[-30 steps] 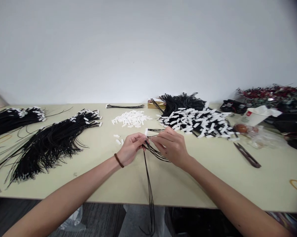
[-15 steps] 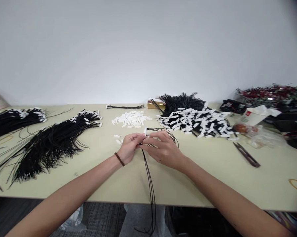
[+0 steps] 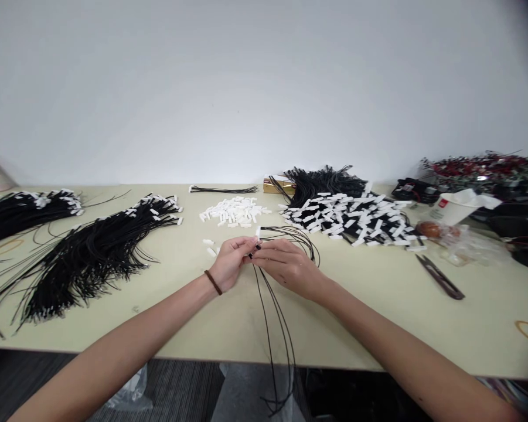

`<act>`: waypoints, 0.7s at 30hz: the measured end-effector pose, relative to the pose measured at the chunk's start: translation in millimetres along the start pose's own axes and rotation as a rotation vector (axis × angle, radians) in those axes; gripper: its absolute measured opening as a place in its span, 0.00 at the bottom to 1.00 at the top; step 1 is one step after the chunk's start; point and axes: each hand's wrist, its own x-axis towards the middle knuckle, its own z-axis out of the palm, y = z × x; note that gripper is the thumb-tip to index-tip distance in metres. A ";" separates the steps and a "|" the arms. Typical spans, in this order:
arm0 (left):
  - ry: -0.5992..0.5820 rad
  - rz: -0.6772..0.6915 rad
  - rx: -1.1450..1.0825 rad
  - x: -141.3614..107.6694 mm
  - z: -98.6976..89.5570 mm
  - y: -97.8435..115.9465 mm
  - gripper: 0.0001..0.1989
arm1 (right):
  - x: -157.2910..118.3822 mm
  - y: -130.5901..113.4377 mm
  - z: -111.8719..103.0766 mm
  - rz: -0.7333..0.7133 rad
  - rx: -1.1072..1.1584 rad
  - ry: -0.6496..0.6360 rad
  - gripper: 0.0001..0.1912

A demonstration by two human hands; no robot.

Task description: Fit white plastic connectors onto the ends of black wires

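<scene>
A white connector (image 3: 258, 232) with thin black wires stands up between my hands at the middle of the table. My left hand (image 3: 234, 258) pinches it between thumb and fingers. My right hand (image 3: 288, 266) is closed at the connector's lower part, its fingertips on black wires. Some wires (image 3: 305, 237) loop out to the right behind my right hand. Other loose wires (image 3: 281, 322) hang from my fingertips down over the table's front edge. The exact grip of the fingertips is too small to make out.
Loose white connectors (image 3: 237, 211) lie behind my hands. Black wire bundles (image 3: 101, 252) spread on the left. A heap of connectors with wires (image 3: 351, 217) lies right of centre. Snips (image 3: 440, 277), a paper cup (image 3: 450, 208) and a plastic bag (image 3: 479, 243) are at the right.
My right hand's fingers have drawn closer together and lower against the connector. The hanging wires have swung right and spread apart.
</scene>
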 end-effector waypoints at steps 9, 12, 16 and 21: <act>0.008 -0.014 0.001 1.9 -1.9 -2.9 0.13 | 0.5 1.7 0.6 -0.006 0.041 0.007 0.09; 0.017 -0.019 0.001 1.9 -1.3 -3.3 0.14 | 0.6 2.0 0.8 -0.001 0.056 -0.036 0.09; 0.017 -0.018 -0.007 2.1 -0.2 -3.3 0.13 | 1.5 0.6 0.4 0.038 0.125 -0.081 0.10; 0.023 0.017 -0.021 3.3 -0.5 -0.9 0.12 | 11.1 -3.2 -9.1 0.398 0.541 0.014 0.09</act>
